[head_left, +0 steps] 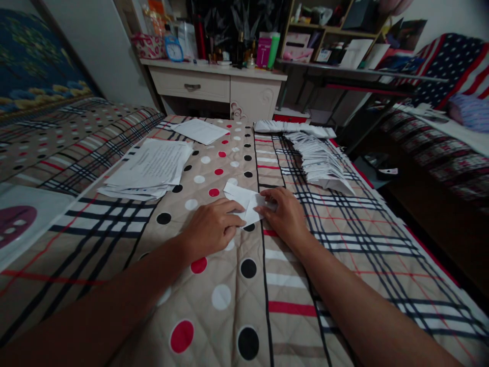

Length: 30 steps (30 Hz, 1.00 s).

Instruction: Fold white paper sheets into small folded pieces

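Note:
A small folded piece of white paper point(252, 205) lies between my two hands on the patterned bedspread point(229, 326). At its left end, my left hand point(214, 224) pinches the edge between thumb and fingers. My right hand point(283, 211) grips the other end, its thumb on top of a fold. Further off to the left sits a stack of printed sheets point(148, 165). On the right, beyond my right hand, a long row of folded paper pieces point(321, 160) leans together.
Behind the stack lies another white sheet bundle point(200, 131). A long white paper strip or bundle point(294, 128) rests at the bed's far edge. A white packet with a purple print point(30, 219) is at the left. Past the bed stands a white dresser point(214, 84) crowded with bottles.

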Available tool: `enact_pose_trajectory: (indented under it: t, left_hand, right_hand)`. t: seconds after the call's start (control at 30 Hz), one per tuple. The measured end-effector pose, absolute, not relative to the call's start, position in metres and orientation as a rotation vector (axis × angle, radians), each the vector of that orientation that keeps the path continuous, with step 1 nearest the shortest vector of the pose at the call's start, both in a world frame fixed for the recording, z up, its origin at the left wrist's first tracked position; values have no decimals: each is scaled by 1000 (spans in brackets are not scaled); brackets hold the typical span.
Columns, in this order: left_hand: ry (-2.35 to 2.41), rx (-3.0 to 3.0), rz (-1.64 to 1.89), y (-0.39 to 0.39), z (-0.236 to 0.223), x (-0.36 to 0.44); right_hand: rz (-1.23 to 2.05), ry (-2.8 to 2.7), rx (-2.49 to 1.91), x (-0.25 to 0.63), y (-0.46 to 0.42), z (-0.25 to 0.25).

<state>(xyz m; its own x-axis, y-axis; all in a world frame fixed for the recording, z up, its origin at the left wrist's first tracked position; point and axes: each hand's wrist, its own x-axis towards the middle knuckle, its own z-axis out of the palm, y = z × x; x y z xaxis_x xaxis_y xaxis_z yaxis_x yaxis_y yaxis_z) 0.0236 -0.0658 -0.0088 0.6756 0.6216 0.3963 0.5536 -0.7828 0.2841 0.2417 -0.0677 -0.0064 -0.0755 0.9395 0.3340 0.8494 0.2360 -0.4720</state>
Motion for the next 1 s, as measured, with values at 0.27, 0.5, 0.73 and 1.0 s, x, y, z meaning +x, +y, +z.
enact_pose_trajectory:
  t: [0.27,0.5,0.73,1.0]
  left_hand:
    - [1013,2770,631,-74,-1,26]
    - [1017,2776,673,-74,-5,27]
    - [1028,2776,654,-74,-3,28]
    - [1051,2737,724,-74,-7,29]
  right_hand:
    - [166,-2384,-1605,207,-98,5]
    - [30,-2078,-2068,260,-75,3]
    - [-6,-2041,-1868,241,-90,4]
    - [-16,-1810,-2028,272,-63,-6]
